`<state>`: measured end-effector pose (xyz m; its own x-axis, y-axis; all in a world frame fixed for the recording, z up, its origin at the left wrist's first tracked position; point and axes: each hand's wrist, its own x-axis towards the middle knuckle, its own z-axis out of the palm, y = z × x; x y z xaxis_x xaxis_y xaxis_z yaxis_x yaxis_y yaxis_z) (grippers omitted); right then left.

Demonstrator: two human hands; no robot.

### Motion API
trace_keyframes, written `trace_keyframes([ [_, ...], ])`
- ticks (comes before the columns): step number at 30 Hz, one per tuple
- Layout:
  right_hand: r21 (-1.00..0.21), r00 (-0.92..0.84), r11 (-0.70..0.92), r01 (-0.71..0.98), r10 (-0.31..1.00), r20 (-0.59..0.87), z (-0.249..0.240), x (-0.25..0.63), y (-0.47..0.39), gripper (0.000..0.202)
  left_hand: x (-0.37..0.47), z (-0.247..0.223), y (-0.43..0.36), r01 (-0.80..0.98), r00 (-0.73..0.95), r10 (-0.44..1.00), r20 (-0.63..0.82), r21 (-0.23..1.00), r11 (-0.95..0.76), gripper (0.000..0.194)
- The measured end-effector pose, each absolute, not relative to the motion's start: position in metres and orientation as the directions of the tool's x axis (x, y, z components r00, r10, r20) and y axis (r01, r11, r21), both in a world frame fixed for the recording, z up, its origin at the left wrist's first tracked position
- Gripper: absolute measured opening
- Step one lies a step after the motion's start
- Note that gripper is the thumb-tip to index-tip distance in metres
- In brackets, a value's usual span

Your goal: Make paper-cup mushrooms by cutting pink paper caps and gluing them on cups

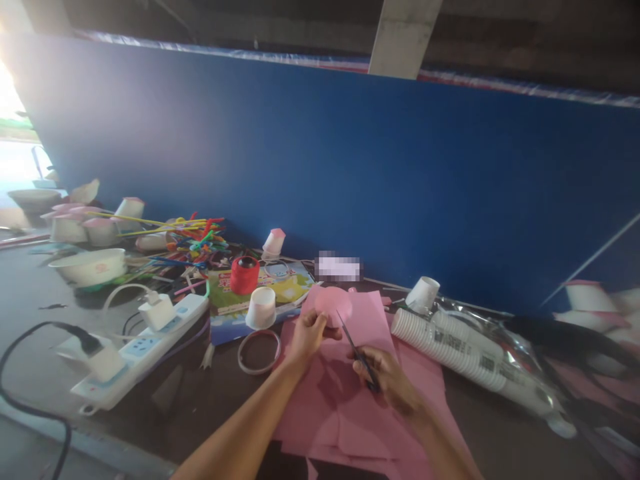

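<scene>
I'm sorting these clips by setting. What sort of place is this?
Probably a craft or workshop table set against a blue board. The right hand works scissors on a pink paper piece held by the left hand; sleeves of paper cups and coloured pipe cleaners lie around.

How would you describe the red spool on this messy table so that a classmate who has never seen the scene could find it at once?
Start at the blue wall behind the table and drop to the colourful booklet lying left of the pink paper. The red spool stands upright on that booklet, just behind an upturned white paper cup. It is the only solid red cylinder there, with a dark top.
</scene>
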<state>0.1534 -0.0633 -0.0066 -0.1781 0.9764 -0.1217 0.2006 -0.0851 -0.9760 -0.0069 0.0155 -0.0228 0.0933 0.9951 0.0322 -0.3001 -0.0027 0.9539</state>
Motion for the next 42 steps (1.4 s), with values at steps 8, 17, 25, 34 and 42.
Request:
trace_keyframes([
  [8,-0.972,-0.198,-0.093,0.216,0.971,-0.137,-0.0056,0.1524,-0.0622,0.037,-0.0057,-0.0263,0.0173,-0.307,0.109,0.993,0.050,0.952,-0.014,0.020],
  [17,-0.976,-0.204,-0.062,0.206,0.973,-0.105,-0.0063,0.1526,-0.0620,0.033,-0.0053,-0.0233,0.0160,-0.316,0.108,0.993,0.046,0.949,-0.010,0.022],
  [25,-0.975,-0.200,-0.089,0.203,0.971,-0.130,-0.0052,0.1506,-0.0628,0.041,-0.0051,-0.0264,0.0186,-0.333,0.101,0.994,0.038,0.943,-0.003,0.022],
  [34,-0.975,-0.211,-0.089,0.204,0.968,-0.133,-0.0068,0.1522,-0.0614,0.038,-0.0043,-0.0306,0.0198,-0.357,0.101,0.993,0.053,0.934,-0.013,0.019],
  [42,-0.963,-0.204,-0.119,0.242,0.964,-0.171,-0.0010,0.1513,-0.0638,0.039,-0.0047,-0.0273,0.0199,-0.366,0.104,0.994,0.044,0.931,-0.003,0.020],
])
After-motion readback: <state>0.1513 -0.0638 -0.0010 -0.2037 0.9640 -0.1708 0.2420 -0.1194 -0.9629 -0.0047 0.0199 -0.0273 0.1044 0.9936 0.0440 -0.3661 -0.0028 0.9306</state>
